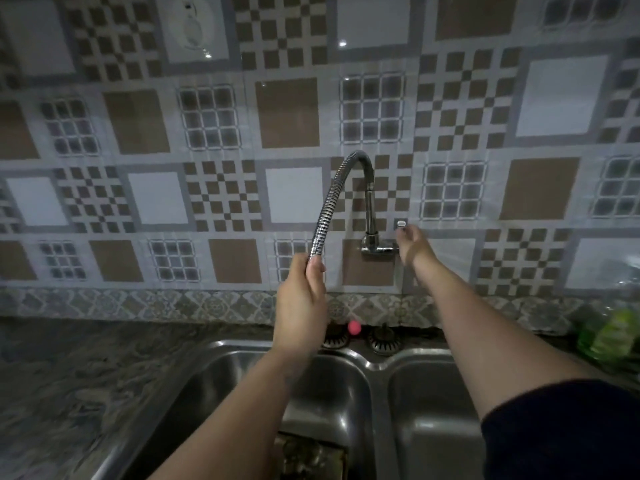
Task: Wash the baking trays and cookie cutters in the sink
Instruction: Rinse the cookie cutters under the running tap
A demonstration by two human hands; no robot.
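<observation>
Dim room: patterned brown-and-white tiled wall above marbled countertop.

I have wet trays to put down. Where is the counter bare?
Bare: the dark stone counter left of the steel double sink, up to the tiled wall. Crowded: the right corner, with a green plastic bag, and the sink's back rim, with two strainers.

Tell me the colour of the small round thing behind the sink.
Pink, seen in the head view.

Single head cam, close, facing fwd/down over sink toward tiled wall.
</observation>
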